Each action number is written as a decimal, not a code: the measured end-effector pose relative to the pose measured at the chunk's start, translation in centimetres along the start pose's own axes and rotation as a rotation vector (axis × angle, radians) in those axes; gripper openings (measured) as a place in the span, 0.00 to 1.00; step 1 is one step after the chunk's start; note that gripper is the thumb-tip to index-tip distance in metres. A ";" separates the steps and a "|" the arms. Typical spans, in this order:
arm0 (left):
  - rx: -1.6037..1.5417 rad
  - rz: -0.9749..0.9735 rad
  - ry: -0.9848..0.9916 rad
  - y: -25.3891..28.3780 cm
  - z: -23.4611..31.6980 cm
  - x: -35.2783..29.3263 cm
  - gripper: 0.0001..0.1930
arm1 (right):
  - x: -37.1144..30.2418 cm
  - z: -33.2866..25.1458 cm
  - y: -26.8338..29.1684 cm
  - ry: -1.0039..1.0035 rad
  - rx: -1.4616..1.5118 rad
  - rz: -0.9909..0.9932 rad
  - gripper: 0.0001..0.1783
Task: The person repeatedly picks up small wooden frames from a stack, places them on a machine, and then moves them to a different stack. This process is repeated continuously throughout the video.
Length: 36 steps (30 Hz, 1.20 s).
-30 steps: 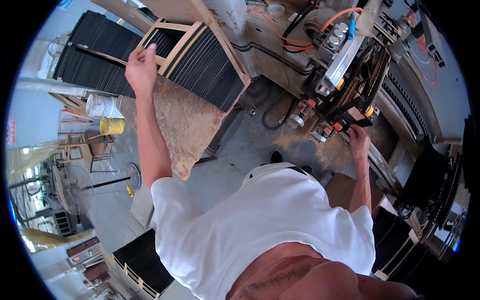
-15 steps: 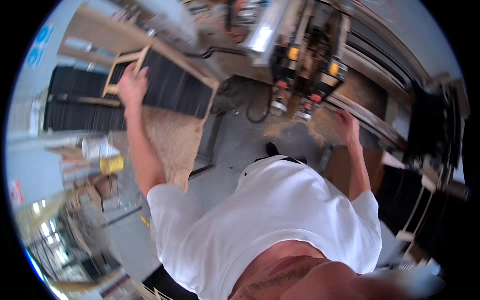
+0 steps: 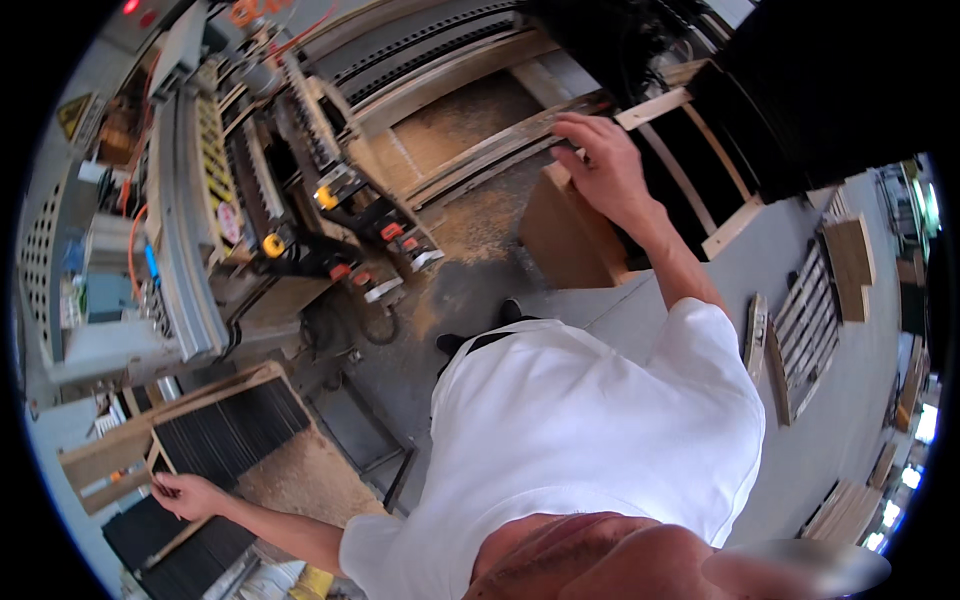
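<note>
My left hand (image 3: 190, 496) is at the lower left, its fingers curled at a small pale wooden frame (image 3: 163, 452). The hand hides part of that frame, which rests over a row of black strips (image 3: 235, 425) standing close together in a wooden-sided bin. Toward the upper right, my right hand (image 3: 608, 170) is raised and holds nothing, thumb apart from the fingers. Just right of it is a larger pale wooden frame (image 3: 735, 225) with slats, set against a dark stack; the hand appears apart from it.
A machine (image 3: 385, 235) with long rails and yellow and red parts stands ahead on the left. Sawdust (image 3: 470, 230) lies on the floor beside it. Below my right hand is a brown box (image 3: 570, 235). A slatted pallet (image 3: 808, 330) lies on the right.
My view has swung to the right, so the bin and machine sit farther left. My right hand has risen and spread its fingers near the larger frame. My left hand stays at the small frame.
</note>
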<state>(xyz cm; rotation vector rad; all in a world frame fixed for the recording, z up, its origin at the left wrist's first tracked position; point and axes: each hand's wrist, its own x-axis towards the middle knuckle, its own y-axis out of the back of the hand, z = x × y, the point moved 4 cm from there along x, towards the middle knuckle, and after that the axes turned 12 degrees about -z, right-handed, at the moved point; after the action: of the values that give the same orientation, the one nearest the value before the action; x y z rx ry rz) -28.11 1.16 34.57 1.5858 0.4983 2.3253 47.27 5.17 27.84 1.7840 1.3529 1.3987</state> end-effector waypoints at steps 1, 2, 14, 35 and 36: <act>0.059 0.019 0.011 0.0 4.3 -2.0 0.18 | -0.6 0.9 2.0 -0.050 -0.078 0.003 0.14; -0.141 -0.114 0.010 -0.9 6.0 -3.7 0.15 | -1.4 2.0 3.4 -0.093 -0.144 0.007 0.14; -1.005 -0.970 0.390 -25.3 25.1 -21.6 0.14 | -8.3 5.5 7.3 -0.668 -0.181 -0.113 0.15; -1.587 -0.972 1.279 -72.7 25.0 -8.4 0.40 | 4.4 -6.8 1.8 -0.385 -0.064 0.000 0.15; -1.592 -0.982 1.391 -72.5 27.5 -8.8 0.46 | 5.0 -7.4 1.2 -0.417 -0.061 -0.029 0.15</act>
<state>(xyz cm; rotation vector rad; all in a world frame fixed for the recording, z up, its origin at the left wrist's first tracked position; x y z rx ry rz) 3.45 66.13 5.14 -0.8759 -0.3392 1.5478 40.85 7.84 33.56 1.8746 1.0960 0.9680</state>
